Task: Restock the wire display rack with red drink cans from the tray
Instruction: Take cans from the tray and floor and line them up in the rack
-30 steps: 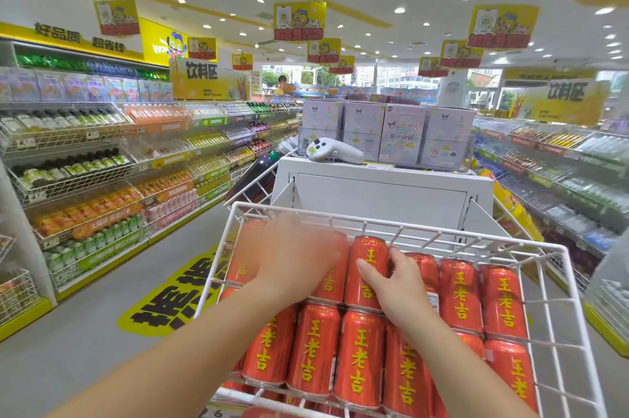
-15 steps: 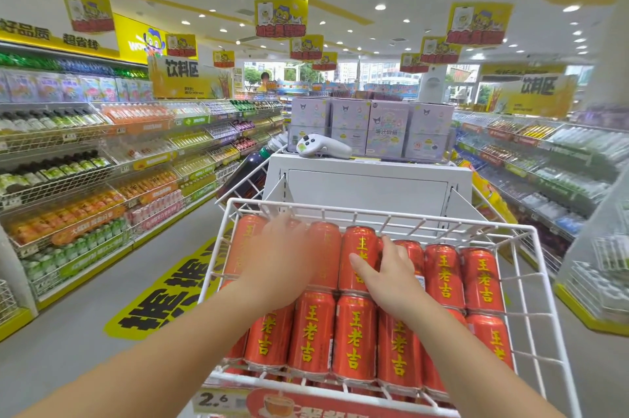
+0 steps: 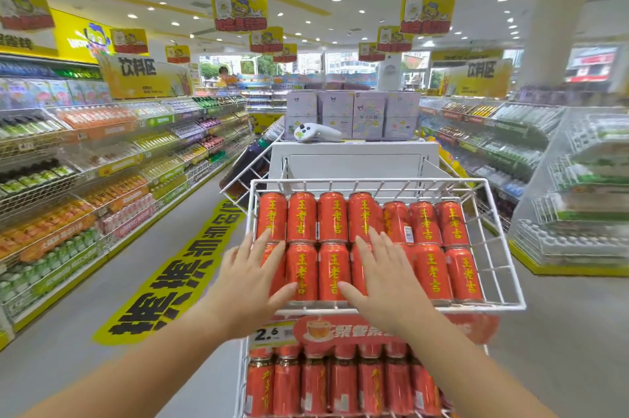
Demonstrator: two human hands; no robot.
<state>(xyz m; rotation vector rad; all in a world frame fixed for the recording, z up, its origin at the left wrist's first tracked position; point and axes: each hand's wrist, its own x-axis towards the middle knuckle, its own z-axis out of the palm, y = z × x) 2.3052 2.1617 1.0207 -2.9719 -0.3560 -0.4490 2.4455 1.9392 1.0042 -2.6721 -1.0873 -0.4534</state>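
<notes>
A white wire display rack (image 3: 497, 240) stands right in front of me, its top basket filled with red drink cans (image 3: 332, 217) lying in two rows, yellow characters facing up. My left hand (image 3: 250, 278) hovers flat and spread over the front left cans, holding nothing. My right hand (image 3: 384, 276) is spread the same way over the front middle cans. A lower shelf (image 3: 243, 383) holds upright red cans (image 3: 340, 383) behind a price strip (image 3: 272, 334) reading 2.6. No tray is in view.
A white cabinet (image 3: 354, 162) behind the rack carries a white controller (image 3: 315, 132) and pale purple boxes (image 3: 369, 111). Drink shelves (image 3: 102, 179) line the left aisle, more shelving (image 3: 575, 186) the right. Yellow floor lettering (image 3: 170, 281) lies at left.
Both hands have drawn back from the rear cans toward the front row and opened flat. The view has tilted down, revealing the price strip and lower shelf.
</notes>
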